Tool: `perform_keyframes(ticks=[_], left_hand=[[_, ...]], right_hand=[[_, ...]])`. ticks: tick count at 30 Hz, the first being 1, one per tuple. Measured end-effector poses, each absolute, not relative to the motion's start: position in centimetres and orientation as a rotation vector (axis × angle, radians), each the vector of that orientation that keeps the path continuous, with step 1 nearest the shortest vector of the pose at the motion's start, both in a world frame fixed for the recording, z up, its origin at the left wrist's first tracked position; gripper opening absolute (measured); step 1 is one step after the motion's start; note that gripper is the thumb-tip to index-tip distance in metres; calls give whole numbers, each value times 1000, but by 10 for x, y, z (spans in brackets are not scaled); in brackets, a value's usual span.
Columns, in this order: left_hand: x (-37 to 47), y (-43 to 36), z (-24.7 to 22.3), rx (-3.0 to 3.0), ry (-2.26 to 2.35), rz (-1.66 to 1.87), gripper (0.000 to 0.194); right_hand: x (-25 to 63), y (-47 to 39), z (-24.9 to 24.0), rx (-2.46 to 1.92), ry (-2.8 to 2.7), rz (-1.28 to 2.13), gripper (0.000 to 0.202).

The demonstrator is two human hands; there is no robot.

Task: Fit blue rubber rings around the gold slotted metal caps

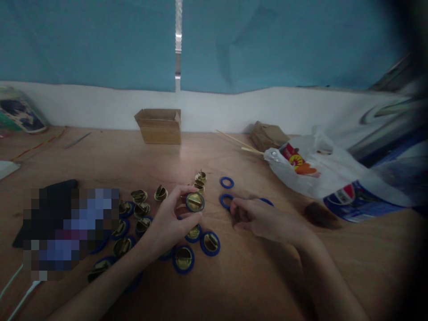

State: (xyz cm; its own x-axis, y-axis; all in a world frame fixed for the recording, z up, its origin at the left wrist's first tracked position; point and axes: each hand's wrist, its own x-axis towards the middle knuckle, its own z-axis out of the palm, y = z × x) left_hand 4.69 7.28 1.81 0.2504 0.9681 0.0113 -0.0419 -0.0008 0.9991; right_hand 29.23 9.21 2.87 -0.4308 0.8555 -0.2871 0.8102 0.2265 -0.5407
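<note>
1. Plainly, the left hand (170,216) has its grip pinching a round, shiny, brass-coloured metal piece (195,202) above the brown wood-grained bench (247,276).
2. The right hand (252,216), fingers curled, meets a flat blue ring (222,200); whether its grip pinches, I cannot tell.

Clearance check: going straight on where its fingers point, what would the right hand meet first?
Likely the blue ring right by the right hand; depth is unclear, so they may be touching.

Slim forearms (132,269) and wrists (296,232), seemingly bare
</note>
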Motion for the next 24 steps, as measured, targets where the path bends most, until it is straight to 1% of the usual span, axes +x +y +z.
perform_keyframes(ticks=[8,11,15,19,24], left_hand=[[47,73,19,1282,998,1044,33],[47,73,19,1277,995,1046,33],[47,72,19,1271,1002,1057,33],[48,72,19,1266,1004,1055,33],[47,72,20,1269,1005,1043,34]], right_hand=[[281,96,20,-1583,-2407,709,5],[275,96,17,-1559,-2415,649,9],[270,94,13,-1473,-2465,641,12],[269,92,12,-1420,-2468,711,12],[268,89,20,-1354,-2475,770,12]])
